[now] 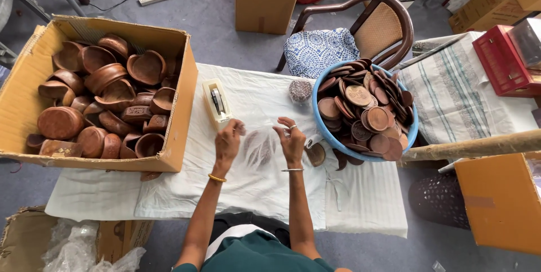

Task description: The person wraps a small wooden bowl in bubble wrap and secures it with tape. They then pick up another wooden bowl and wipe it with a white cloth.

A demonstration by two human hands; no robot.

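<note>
Both hands, left hand [227, 143] and right hand [292, 142], pinch a clear plastic bag [259, 149] over the cloth-covered counter [360, 198]. The bag looks thin, light and slippery; best held at its top edge.

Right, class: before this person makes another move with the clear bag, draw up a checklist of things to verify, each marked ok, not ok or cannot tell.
1. Both hands on the clear bag: ok; left hand and right hand pinch its top edge.
2. Bag holds a brown piece: ok, dark shapes show through; how many, cannot tell.
3. Bag mouth open: cannot tell.
4. Tape dispenser within reach: ok, beside the left hand.
5. Blue basin of lids close by: ok, beside the right hand.
6. Cardboard box of bowls stocked: ok.
</note>
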